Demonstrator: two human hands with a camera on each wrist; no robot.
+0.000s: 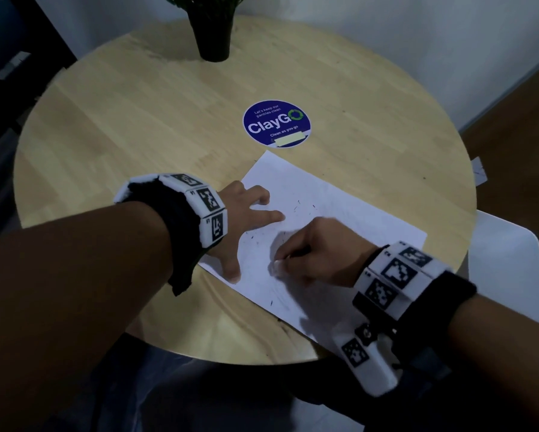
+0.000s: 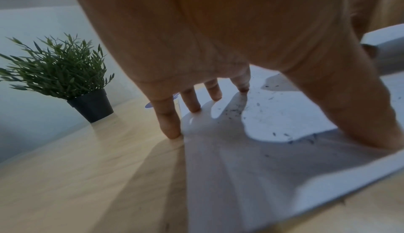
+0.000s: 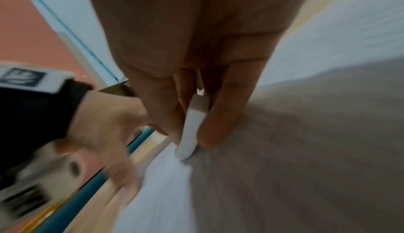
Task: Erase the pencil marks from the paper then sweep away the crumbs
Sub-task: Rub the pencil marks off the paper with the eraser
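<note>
Paper [image 1: 330, 213]: white sheet lying flat on the round wooden table [image 1: 121, 126], toward its 5 o'clock edge, set at a slant.
Left hand [image 1: 246, 222]: at the sheet's 9 o'clock side, fingers [image 2: 168, 121] spread and straight, tips pressing the sheet down; thumb on the near edge.
Crumbs [image 2: 286, 134]: dark specks scattered on the sheet between the two hands.
Right hand [image 1: 318, 247]: at the sheet's middle, thumb and fingers pinched together on a white eraser [image 3: 191, 129], whose tip touches the sheet.
Sticker [image 1: 276, 123]: round, blue, at 12 o'clock of the sheet, just beyond its far corner.
Plant pot [image 1: 212, 29]: dark, at the table's 12 o'clock edge.
</note>
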